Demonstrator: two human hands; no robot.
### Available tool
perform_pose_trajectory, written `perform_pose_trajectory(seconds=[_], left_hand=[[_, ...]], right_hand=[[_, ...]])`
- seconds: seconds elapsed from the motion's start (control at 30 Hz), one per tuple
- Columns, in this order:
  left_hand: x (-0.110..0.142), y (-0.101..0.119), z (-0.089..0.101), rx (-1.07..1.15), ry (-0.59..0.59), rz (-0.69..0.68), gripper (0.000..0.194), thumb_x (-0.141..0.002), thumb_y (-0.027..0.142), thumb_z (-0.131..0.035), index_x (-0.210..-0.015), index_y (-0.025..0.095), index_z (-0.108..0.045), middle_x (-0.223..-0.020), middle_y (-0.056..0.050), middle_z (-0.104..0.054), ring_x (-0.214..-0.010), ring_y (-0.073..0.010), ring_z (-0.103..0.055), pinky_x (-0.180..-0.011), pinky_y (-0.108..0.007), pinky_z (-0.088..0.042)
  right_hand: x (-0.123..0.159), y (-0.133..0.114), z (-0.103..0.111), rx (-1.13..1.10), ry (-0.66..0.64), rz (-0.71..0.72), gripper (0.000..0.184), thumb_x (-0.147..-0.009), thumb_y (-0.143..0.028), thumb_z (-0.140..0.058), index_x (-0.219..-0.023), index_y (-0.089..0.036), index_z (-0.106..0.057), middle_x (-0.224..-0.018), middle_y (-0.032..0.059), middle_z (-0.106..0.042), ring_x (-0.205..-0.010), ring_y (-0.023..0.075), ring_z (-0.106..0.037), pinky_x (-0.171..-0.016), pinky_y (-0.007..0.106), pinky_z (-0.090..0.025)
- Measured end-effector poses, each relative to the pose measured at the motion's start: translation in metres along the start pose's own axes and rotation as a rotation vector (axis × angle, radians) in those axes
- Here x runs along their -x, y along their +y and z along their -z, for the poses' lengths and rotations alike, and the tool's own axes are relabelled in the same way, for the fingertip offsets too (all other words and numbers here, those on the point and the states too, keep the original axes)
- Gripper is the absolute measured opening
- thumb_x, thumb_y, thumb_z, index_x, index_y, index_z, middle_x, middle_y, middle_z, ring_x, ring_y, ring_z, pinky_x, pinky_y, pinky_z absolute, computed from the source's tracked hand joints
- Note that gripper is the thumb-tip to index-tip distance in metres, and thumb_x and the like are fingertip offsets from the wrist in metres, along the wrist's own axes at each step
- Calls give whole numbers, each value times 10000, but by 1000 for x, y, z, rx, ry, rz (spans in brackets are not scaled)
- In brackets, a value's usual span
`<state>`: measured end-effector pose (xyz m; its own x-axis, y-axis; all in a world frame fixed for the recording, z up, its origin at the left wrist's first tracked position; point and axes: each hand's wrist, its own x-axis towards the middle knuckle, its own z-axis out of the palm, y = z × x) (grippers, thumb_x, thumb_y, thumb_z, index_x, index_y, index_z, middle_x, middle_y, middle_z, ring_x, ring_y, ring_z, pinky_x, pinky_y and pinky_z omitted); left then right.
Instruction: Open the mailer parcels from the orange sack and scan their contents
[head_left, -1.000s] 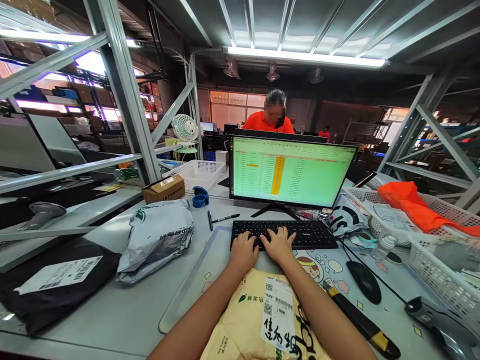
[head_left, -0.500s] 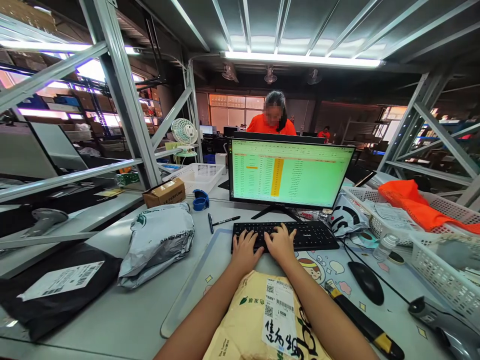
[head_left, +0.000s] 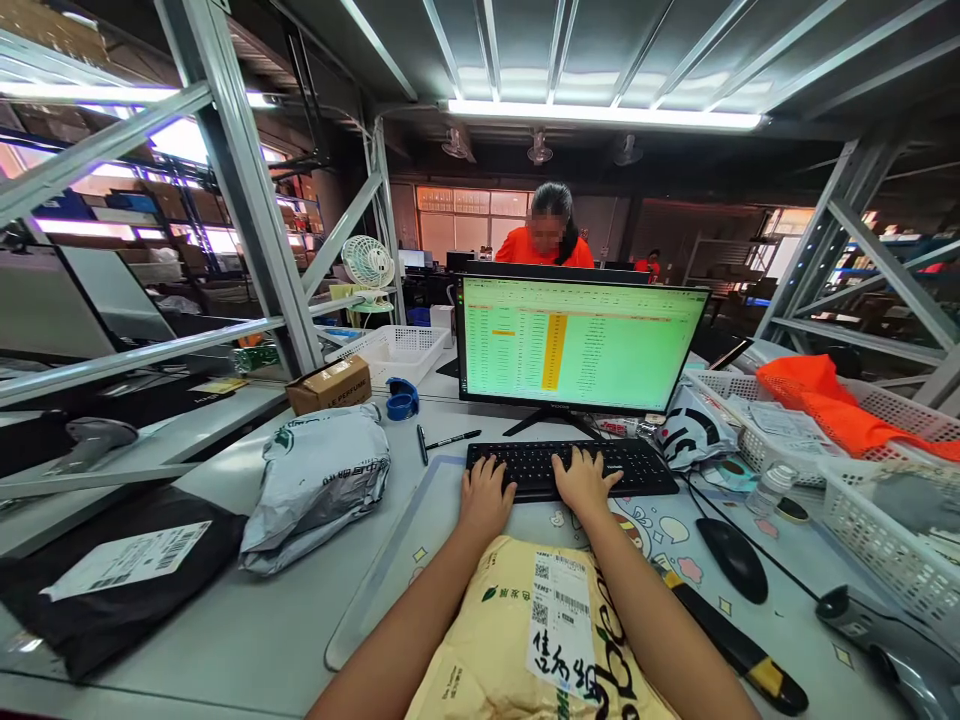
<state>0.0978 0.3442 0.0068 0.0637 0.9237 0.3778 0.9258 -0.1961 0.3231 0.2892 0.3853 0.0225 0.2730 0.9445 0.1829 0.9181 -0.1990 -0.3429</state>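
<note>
My left hand (head_left: 486,492) rests on the left part of a black keyboard (head_left: 538,462), fingers spread over the keys. On the keys right of it lies my right hand (head_left: 585,482), also with fingers apart. Neither hand holds anything. A monitor (head_left: 581,345) behind the keyboard shows a spreadsheet with one orange column. Between my forearms sits a yellow parcel bag (head_left: 480,640) with a white shipping label (head_left: 561,620) and black handwriting. A black mouse (head_left: 733,558) lies to the right on the patterned desk mat (head_left: 679,535).
At left are a grey-white parcel (head_left: 319,490), a black parcel (head_left: 187,565) and a cardboard box (head_left: 330,386). A yellow-black utility knife (head_left: 739,645), a barcode scanner (head_left: 885,640) and white baskets (head_left: 892,540) stand at right. Behind the monitor is a person in orange (head_left: 517,246).
My right hand has shifted right along the keyboard, away from my left hand. My left hand has moved slightly left, its thumb drawn in. The parcels stay in place.
</note>
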Motion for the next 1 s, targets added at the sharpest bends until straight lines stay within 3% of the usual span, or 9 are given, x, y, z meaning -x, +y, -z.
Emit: perform_pose_trajectory(seconds=[0.23, 0.77, 1.0], left_hand=[[-1, -1, -1, -6, 18, 12, 467, -996, 363, -430, -1394, 163, -571, -1534, -140, -496, -1453, -334, -374, -1184, -591, -307], [-4, 0, -2, -46, 41, 32, 487, -973, 364, -479, -1398, 143, -567, -1524, -144, -507, -1457, -346, -358, -1171, -561, -328], [-1, -1, 0, -56, 9, -5, 483, -990, 365, -449, -1393, 133, -579, -1541, -148, -485, -1455, -348, -365, -1174, -556, -329]], right_hand=[[2, -2, -3, -4, -2, 3, 682, -1014, -574, -297, -1552, -161, -358, -1598, 157, -349, -1509, 386, -111, -1141, 740, -31], [14, -15, 5, 9, 23, 39, 642, -1006, -531, -373, -1515, -143, -428, -1601, 215, -303, -1436, 428, -277, -1135, 709, -106], [9, -8, 6, -13, -29, -24, 640, -1003, -526, -366, -1515, -146, -428, -1629, 209, -245, -1483, 421, -178, -1118, 723, -156]])
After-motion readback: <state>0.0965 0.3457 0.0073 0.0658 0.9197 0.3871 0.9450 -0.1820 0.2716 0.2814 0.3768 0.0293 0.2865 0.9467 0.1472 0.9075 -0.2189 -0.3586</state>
